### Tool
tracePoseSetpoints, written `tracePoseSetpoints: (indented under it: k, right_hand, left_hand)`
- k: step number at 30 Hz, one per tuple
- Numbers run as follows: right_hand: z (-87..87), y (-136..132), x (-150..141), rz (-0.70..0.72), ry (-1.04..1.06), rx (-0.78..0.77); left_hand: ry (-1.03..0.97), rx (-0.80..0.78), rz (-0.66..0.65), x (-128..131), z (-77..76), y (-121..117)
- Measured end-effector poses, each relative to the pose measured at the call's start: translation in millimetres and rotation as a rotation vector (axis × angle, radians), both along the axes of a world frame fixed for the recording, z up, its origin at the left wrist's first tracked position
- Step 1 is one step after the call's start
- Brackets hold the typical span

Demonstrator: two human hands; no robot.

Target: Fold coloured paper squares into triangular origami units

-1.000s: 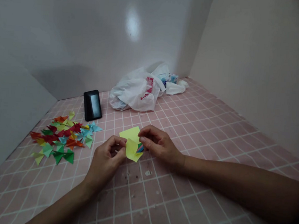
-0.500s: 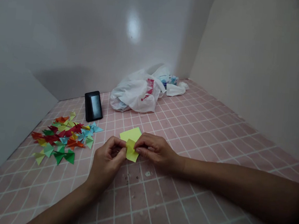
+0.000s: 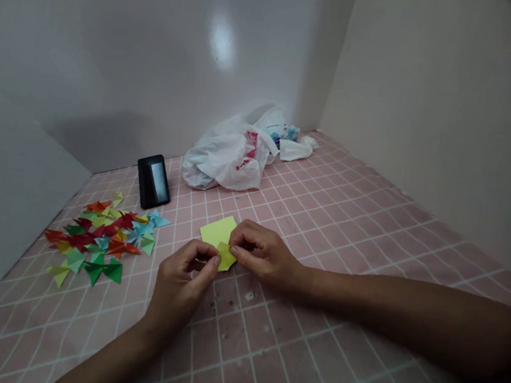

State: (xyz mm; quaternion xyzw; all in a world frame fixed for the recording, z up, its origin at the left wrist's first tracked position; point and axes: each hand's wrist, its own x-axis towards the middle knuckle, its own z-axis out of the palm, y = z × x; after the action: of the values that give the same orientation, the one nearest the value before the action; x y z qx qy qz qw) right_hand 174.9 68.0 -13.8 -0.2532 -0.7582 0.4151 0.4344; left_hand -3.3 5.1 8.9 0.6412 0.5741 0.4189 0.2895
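Note:
Between my two hands is a small piece of yellow folded paper (image 3: 226,256). My left hand (image 3: 186,278) pinches its left edge between thumb and forefinger. On the opposite edge, my right hand (image 3: 262,253) is closed in a pinch with thumb and fingers. Just behind the held piece lies a stack of yellow square paper sheets (image 3: 217,228), partly covered by my right fingers. Left of my hands spreads a pile of folded paper butterflies (image 3: 109,229) in red, orange, yellow, green and light blue.
A black phone-like device (image 3: 154,181) leans back behind the pile. White plastic bags (image 3: 226,159) lie crumpled against the back wall, with a blue patterned packet (image 3: 290,133) beside them. Small whitish scraps (image 3: 250,296) dot the pink tiled surface (image 3: 351,224) in front of my hands.
The yellow paper between my fingers now shows smaller, its lower part changed in shape. My fingertips have shifted slightly on it. The whole view has moved a little, so things sit further left.

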Motion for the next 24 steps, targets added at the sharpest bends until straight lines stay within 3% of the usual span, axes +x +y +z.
tracePoseSetpoints:
  k: [5,11,24]
  right_hand:
    - [1.2,-2.7,-0.2,0.012,-0.043,-0.157]
    - [1.3,-4.8,-1.8,0.009,-0.061,-0.208]
    - [2.3,-7.9,-3.2,0.019,-0.081,-0.171]
  left_hand:
    - [-0.085,-0.009,0.028,0.5,-1.3,-0.5]
    - [-0.115,-0.054,0.066,0.0,-3.5,-1.0]
    - [-0.150,-0.096,0.090,5.3,1.9,-1.5]
